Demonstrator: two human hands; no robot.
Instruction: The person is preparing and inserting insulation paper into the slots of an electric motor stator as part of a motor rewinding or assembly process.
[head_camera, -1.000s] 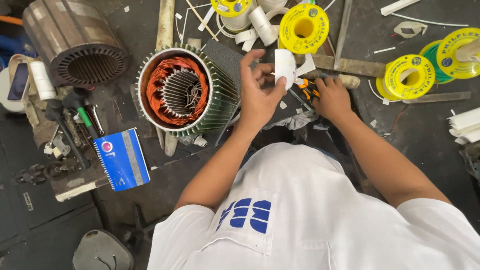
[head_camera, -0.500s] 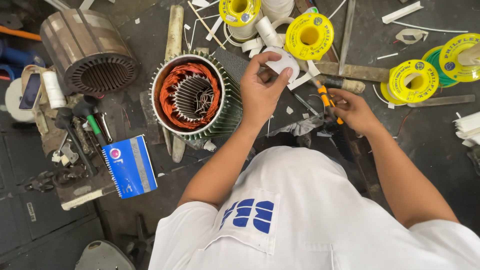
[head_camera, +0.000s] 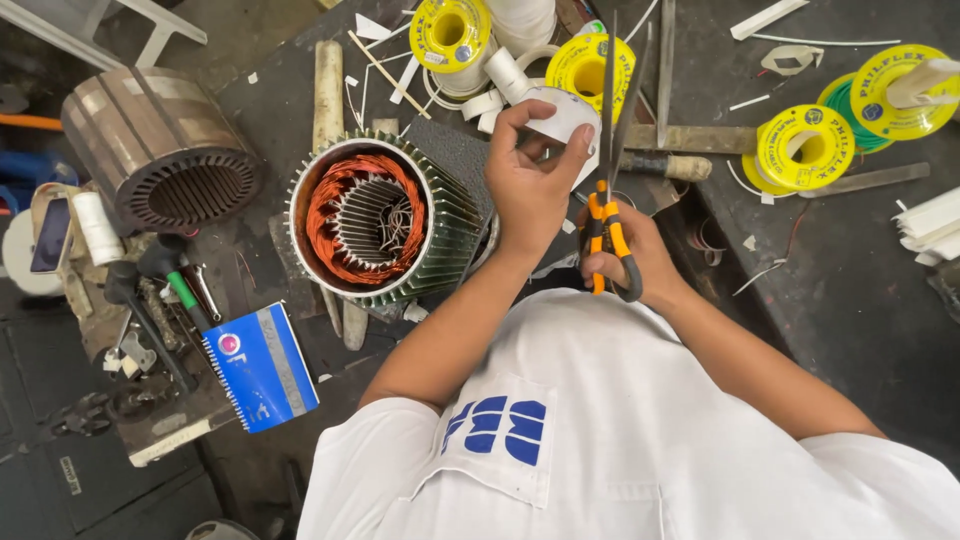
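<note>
My left hand (head_camera: 530, 190) pinches a small piece of white insulating paper (head_camera: 565, 115) between thumb and fingers, above the bench. My right hand (head_camera: 645, 262) grips orange-handled scissors (head_camera: 607, 215); the long blades point away from me, slightly apart, right beside the paper's right edge. Just left of my left hand stands a motor stator (head_camera: 370, 215) with copper windings and loose wire ends inside its bore.
A second, bare stator core (head_camera: 165, 150) lies at the far left. Yellow wire spools (head_camera: 805, 148) and white tape rolls (head_camera: 505, 70) crowd the back of the dark bench. A blue spiral notebook (head_camera: 262, 365), a phone (head_camera: 50, 235) and hand tools (head_camera: 150, 300) sit at left.
My right hand has lifted the scissors from the bench and brought the blades up beside the paper. My left hand keeps holding the paper in much the same place.
</note>
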